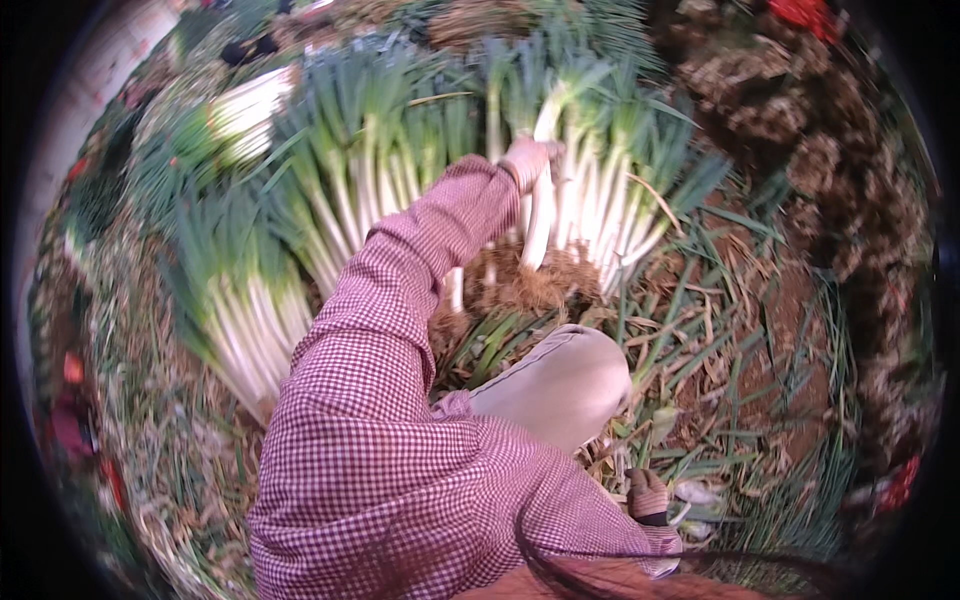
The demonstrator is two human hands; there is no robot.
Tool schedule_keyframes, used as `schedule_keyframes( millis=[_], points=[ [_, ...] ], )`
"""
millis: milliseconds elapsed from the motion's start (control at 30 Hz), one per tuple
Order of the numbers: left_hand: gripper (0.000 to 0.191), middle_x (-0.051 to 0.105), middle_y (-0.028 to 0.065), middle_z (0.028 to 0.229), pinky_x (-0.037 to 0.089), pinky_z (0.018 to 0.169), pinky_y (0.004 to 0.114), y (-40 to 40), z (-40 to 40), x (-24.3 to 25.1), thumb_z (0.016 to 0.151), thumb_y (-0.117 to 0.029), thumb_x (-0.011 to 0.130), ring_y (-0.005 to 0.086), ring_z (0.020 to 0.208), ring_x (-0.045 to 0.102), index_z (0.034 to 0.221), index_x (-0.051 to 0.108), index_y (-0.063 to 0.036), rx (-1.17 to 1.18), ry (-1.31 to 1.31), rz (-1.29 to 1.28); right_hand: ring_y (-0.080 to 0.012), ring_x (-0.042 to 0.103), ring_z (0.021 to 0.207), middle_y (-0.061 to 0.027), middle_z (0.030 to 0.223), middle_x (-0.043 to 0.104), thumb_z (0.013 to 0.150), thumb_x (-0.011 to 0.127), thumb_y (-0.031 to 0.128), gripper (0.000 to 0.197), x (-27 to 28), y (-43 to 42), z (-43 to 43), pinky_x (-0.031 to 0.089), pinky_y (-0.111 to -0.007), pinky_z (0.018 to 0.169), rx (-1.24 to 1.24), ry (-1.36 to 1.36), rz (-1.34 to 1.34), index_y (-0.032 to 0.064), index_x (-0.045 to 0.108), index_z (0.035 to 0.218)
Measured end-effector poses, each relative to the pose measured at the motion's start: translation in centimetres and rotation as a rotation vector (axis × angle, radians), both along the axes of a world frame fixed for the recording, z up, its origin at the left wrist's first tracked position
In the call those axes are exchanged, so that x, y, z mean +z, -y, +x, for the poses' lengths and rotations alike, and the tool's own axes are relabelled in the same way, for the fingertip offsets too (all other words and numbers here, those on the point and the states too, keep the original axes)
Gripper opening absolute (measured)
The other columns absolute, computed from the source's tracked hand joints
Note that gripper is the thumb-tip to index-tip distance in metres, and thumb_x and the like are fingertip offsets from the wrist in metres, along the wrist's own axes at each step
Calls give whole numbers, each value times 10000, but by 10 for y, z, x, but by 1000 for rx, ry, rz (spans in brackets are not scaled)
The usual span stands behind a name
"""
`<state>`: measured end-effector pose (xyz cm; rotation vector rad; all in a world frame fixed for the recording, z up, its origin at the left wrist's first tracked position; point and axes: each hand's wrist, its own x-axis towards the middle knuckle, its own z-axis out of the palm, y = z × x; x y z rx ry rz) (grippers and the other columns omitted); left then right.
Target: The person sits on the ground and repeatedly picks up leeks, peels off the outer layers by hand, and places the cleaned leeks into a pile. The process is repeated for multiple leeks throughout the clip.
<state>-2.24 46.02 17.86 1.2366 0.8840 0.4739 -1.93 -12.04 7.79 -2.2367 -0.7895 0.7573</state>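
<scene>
My left hand [527, 161] reaches forward and is closed around the white stalk of a large green onion [538, 217], whose roots point toward me. It is held over a row of green onions [592, 187] lying with leaves away from me and a mass of brown roots [555, 277] at the near end. Low at the right, beside my bent knee, my right hand [646, 495] in a glove hangs over leaf scraps; its fingers look curled, and whether it holds anything cannot be made out.
More green onions [255, 330] lie at the left. A bundle of green onions [251, 112] rests at the upper left. Cut leaves and dry husks [720, 360] cover the soil at the right, beside a dark, clumpy heap [817, 142]. My knee [577, 382] is just below the row.
</scene>
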Motion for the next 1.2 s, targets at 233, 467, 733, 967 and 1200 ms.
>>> schedule_keyframes(
  millis=[233, 467, 733, 967, 1200],
  points=[
    [504, 512, 1, 663, 456, 456, 247, 54, -225, 6, 796, -236, 693, 101, 515, 503, 1183, 486, 13, 34, 139, 32, -133, 414, 387, -23, 509, 473, 826, 613, 305, 238, -58, -4, 84, 326, -280, 374, -407, -543, -144, 69, 629, 806],
    [749, 600, 70, 683, 514, 414, 247, 37, -424, 85, 701, -309, 804, 139, 473, 559, 1270, 427, 0, 244, 38, 271, -135, 391, 367, -32, 522, 485, 871, 573, 327, 295, -130, 4, 112, 301, -272, 356, -290, -350, -331, 50, 596, 770],
    [475, 532, 27, 724, 463, 497, 269, -50, -669, 44, 749, -139, 735, 112, 547, 511, 1133, 480, -23, 745, -85, 447, -120, 338, 321, 2, 478, 427, 837, 631, 400, 305, -91, 20, 76, 237, -260, 318, -358, -408, -328, 98, 614, 796],
    [653, 541, 222, 1186, 465, 900, 329, -5, -766, -169, 723, -193, 735, 289, 1099, 530, 1254, 443, 51, 579, -1202, 847, -208, 532, 608, -109, 809, 602, 848, 604, 360, 329, -55, 52, 82, 420, -316, 553, -151, -304, -330, 104, 634, 1053],
    [788, 405, 229, 1344, 367, 1004, 322, 23, -719, -231, 744, -267, 731, 282, 1241, 411, 1353, 338, 43, 444, -1402, 588, -307, 599, 941, -166, 1138, 595, 868, 573, 320, 466, -37, 83, 73, 470, -356, 845, -174, 13, -529, 134, 521, 1292]
  ],
)
